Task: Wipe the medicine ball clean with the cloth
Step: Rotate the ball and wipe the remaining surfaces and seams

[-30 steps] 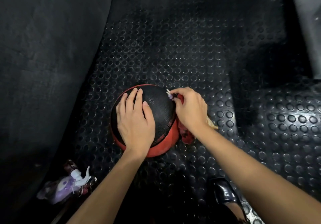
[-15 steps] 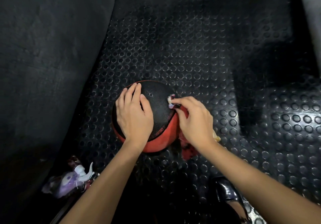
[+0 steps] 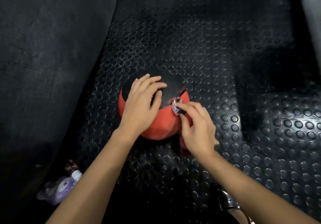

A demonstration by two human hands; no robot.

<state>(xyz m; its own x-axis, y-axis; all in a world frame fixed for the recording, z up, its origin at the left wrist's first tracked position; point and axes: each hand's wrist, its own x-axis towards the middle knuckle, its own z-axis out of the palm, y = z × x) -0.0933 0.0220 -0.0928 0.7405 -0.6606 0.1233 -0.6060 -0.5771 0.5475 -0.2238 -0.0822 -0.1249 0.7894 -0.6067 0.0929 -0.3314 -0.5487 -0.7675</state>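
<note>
A red and black medicine ball (image 3: 163, 124) rests on the studded black rubber floor (image 3: 173, 49). My left hand (image 3: 141, 105) lies flat on its top left, fingers spread toward the far side. My right hand (image 3: 196, 128) is closed on a red cloth (image 3: 184, 147) and presses it against the ball's right side. A small white and blue tag (image 3: 175, 106) of the cloth sticks out at my fingertips. Most of the cloth is hidden under my hand; a fold hangs below it.
A purple and white spray bottle (image 3: 60, 187) lies on the floor at the lower left. A dark padded wall (image 3: 43, 49) rises along the left. A raised studded step (image 3: 286, 128) sits to the right. A shiny black shoe (image 3: 225, 204) shows near the bottom edge.
The ball has rolled, so more red now faces me and the black panel sits farther back. My left hand has shifted across the top; my right hand with the cloth has moved down the right side.
</note>
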